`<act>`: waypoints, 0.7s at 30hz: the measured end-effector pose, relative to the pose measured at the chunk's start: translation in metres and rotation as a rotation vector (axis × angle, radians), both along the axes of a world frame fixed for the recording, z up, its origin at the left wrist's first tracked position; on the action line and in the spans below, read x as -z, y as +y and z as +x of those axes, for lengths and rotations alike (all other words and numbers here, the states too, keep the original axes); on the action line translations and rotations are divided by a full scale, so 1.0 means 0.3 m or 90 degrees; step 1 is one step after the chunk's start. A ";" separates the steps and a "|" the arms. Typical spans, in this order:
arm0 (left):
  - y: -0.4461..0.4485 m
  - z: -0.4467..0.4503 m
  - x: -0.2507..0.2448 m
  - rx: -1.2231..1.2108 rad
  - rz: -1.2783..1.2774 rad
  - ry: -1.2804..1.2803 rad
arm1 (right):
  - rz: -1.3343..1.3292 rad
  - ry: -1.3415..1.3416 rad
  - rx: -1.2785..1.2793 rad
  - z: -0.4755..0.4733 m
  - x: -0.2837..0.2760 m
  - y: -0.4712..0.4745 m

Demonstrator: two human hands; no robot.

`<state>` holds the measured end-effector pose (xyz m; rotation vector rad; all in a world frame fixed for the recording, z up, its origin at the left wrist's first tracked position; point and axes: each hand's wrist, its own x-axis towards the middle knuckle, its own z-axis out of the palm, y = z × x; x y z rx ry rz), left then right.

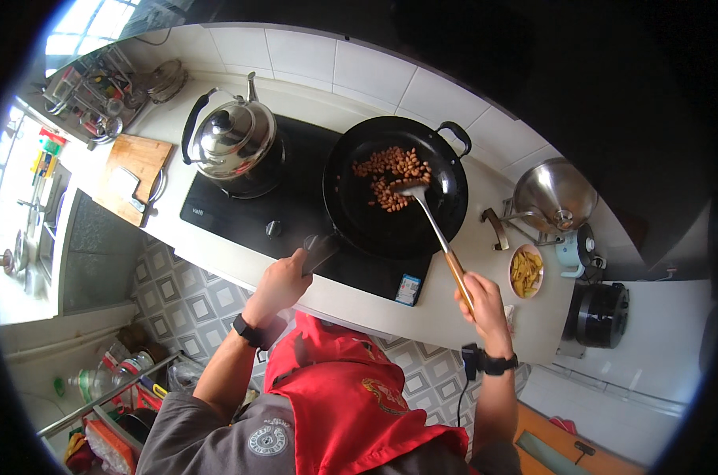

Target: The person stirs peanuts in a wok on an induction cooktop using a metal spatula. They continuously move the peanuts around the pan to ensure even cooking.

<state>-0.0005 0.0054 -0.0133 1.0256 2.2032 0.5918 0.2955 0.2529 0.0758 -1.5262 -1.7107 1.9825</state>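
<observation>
My left hand grips the end of the dark handle of a black wok. In my right hand is the wooden handle of a metal spatula, slanting down into the wok. Its blade rests among reddish-brown peanuts, which lie in a loose heap on the wok's far half. The wok stands on the right side of a black glass cooktop, and its loop handle points to the back right.
A steel kettle stands on the cooktop's left side. Beyond it, a cleaver lies on a wooden cutting board. To the right are a bowl of yellowish slices, a steel wok lid on a rack and a light-blue appliance.
</observation>
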 end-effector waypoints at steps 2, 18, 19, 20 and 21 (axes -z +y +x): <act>-0.003 0.000 -0.002 -0.001 -0.007 -0.001 | -0.046 -0.029 0.013 0.078 -0.058 -0.045; -0.002 0.000 0.002 0.004 0.009 0.007 | -0.104 0.138 0.099 -0.107 0.100 0.105; -0.003 0.000 0.003 0.004 0.005 0.011 | -0.097 0.120 0.104 -0.087 0.070 0.121; -0.003 0.000 0.005 0.003 0.009 0.005 | -0.066 0.081 0.067 -0.053 0.027 0.132; -0.002 -0.001 0.005 0.003 0.010 0.004 | -0.002 0.014 0.000 -0.020 -0.024 0.145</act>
